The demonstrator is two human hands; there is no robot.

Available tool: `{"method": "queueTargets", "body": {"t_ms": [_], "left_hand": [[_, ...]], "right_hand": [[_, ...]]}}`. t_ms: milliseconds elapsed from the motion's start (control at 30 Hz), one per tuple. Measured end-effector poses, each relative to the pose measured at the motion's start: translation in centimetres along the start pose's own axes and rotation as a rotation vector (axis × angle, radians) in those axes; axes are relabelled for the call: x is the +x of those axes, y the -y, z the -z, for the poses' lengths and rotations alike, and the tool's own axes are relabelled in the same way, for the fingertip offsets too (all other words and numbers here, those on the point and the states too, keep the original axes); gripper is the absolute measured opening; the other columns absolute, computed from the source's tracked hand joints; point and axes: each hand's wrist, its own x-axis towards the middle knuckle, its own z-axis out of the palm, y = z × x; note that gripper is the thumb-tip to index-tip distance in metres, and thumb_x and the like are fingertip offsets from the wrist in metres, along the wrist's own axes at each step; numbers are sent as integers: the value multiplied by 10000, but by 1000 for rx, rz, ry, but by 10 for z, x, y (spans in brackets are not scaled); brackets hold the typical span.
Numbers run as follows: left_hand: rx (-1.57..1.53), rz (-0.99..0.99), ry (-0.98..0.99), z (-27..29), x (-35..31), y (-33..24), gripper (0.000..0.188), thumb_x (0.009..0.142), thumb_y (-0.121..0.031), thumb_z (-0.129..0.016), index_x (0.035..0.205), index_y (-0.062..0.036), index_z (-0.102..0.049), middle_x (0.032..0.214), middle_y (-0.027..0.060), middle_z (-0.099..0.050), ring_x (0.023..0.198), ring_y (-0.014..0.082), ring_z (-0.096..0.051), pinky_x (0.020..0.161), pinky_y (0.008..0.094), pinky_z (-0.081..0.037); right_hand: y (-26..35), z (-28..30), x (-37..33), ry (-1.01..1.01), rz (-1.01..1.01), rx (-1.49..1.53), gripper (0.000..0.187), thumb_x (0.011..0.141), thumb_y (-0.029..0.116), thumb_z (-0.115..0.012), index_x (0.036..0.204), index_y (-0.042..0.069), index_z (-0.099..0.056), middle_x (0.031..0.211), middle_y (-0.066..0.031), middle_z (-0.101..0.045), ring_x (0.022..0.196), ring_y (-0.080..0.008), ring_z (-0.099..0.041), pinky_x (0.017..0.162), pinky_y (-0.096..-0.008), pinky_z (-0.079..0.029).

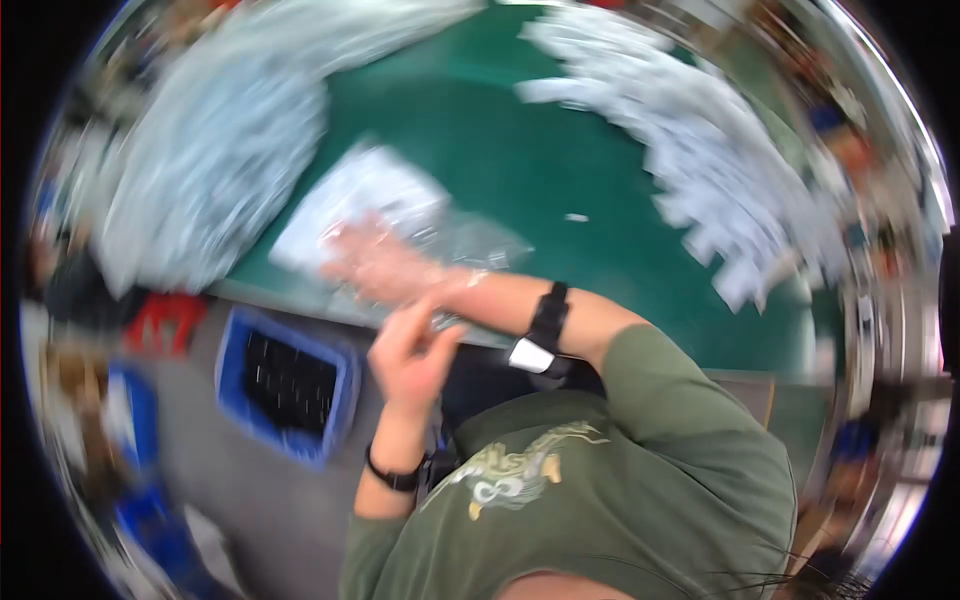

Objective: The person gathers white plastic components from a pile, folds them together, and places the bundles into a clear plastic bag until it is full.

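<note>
A white folded item (392,190) lies on the green table's near left part, with a clear plastic bag (480,243) around or over its near side. My right hand (385,262) reaches across to the left and lies on the white item, under or among the clear film. Its fingers look stretched out, though motion smears them. Close below the right wrist, my left hand (410,355) is at the near edge of the film. Its thumb and forefinger are bent around a bit of the bag, which is hard to make out.
A large heap of clear plastic bags (215,150) covers the table's (470,130) left side. Rows of white folded pieces (690,150) curve along the right. A small white scrap (577,217) lies between. A blue bin (345,400) with dark contents stands on the floor, near a red stool (165,322).
</note>
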Motion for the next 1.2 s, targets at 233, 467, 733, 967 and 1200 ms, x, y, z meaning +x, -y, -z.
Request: {"method": "queueTargets", "body": {"t_ms": [233,467,733,967,1200], "left_hand": [[-118,-204,-312,-8,-17,-25,430,802,-291,-776,1075,33,-701,712,20,-452,640,133,-410,555,273,-325],[-244,-340,554,-126,21,-81,150,808,-25,-694,954,-9,-723,718,50,-562,661,159,-526,628,280,-415],[120,-256,450,-284,67,-11,346,885,-44,-613,1229,-67,-639,1167,139,-620,1036,247,-610,863,331,-499],[443,-478,594,-290,50,-30,517,810,-16,-580,1315,-127,-594,1358,133,-515,1281,335,-475,1080,485,-356],[483,-605,836,-290,61,-41,604,711,-28,-603,1304,-145,-596,1385,133,-480,1327,364,-400,1152,581,-192]], "right_hand": [[-22,179,-192,-323,-306,190,271,803,287,-753,985,102,-673,1172,-84,-629,1191,-318,-543,1019,-459,-412],[-146,212,-374,-537,-1447,-604,673,694,435,-806,1274,165,-596,1433,-185,-432,1337,-451,-363,1085,-489,-348],[-104,202,-365,-164,-863,-35,708,715,427,-789,1342,193,-559,1526,-212,-314,1428,-453,-237,1140,-531,-281],[-60,212,-380,-319,-1030,275,668,753,365,-771,1346,148,-552,1532,-153,-351,1441,-395,-268,1156,-483,-277],[-132,264,-404,-559,-1427,-502,448,781,309,-766,1098,36,-604,1168,-143,-605,1110,-322,-563,939,-435,-453]]}}
